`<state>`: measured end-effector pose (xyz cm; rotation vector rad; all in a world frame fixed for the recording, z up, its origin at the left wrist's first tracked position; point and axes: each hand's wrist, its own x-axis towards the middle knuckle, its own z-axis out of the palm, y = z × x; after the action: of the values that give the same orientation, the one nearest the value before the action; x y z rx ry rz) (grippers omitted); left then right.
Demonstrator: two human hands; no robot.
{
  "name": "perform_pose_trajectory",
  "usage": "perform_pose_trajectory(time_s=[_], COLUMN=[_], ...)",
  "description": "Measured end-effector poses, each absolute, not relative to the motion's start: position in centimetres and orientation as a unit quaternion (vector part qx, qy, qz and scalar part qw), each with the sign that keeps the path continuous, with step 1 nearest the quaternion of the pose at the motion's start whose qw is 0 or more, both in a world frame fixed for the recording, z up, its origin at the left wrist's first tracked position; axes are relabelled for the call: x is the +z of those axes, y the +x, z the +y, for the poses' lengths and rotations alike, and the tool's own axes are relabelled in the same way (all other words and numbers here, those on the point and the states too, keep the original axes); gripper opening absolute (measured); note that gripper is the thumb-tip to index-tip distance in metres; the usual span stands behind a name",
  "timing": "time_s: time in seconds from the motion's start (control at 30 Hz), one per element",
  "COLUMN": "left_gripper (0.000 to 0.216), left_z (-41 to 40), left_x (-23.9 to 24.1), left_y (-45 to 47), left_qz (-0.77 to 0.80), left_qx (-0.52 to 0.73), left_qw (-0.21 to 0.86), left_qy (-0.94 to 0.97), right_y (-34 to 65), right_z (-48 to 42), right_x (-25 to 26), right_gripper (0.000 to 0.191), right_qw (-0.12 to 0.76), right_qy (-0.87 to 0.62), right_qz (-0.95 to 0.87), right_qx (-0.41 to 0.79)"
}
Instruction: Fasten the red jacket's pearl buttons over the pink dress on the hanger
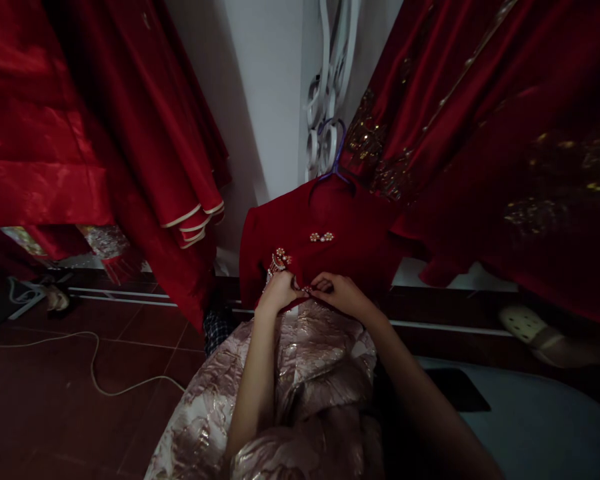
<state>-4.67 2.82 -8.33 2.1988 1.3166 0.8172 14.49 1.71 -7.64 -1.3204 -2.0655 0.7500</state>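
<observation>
Tiled floor [55, 373], red jacket [350, 247], pearl clasps [321, 237]

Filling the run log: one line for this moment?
left hand pinching pearl clasp | right hand same | red jacket on hanger

- The picture is dim, darkest at the floor [55, 400].
- The white wall [270, 87] is brightest.
- Edges look bent and stretched.

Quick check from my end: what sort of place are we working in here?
Probably a dress shop or tailor's fitting room: red satin gowns hang on both sides, a gold-embroidered one at right, and both hands fasten a red jacket on a hanger.
</observation>
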Motion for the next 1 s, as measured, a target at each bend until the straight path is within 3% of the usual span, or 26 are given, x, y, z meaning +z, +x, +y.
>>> perform_pose_trajectory(time_s=[0.13,0.23,0.63,0.9,1.0], left_gripper=[0.021,0.020,0.025,0.031,0.032], left_z=[2.7,2.8,2.9,2.3,2.3], left_x=[-8.3,-8.4,-8.4,-7.4,-7.6], left_y=[-4.8,-5.0,-4.9,-4.6,-4.7], left_qz=[0.462,0.468,0.469,0.511,0.516], left_qx=[0.295,0.282,0.324,0.328,0.334], left_qw=[0.228,0.235,0.290,0.257,0.304], left_qy=[0.804,0.804,0.769,0.752,0.728], right_y=[14.0,13.6,13.8,12.8,12.7], right_z=[1.5,1.5,2.1,1.7,1.5], right_x=[-7.9,-8.0,-8.4,-8.5,-8.2], right_gripper=[0.025,0.018,0.015,0.011,0.011], right_qw=[0.291,0.301,0.326,0.339,0.336], right_qy=[-0.519,-0.515,-0.504,-0.505,-0.504], right_qz=[-0.765,-0.768,-0.745,-0.745,-0.744], right_qx=[0.245,0.233,0.292,0.273,0.280])
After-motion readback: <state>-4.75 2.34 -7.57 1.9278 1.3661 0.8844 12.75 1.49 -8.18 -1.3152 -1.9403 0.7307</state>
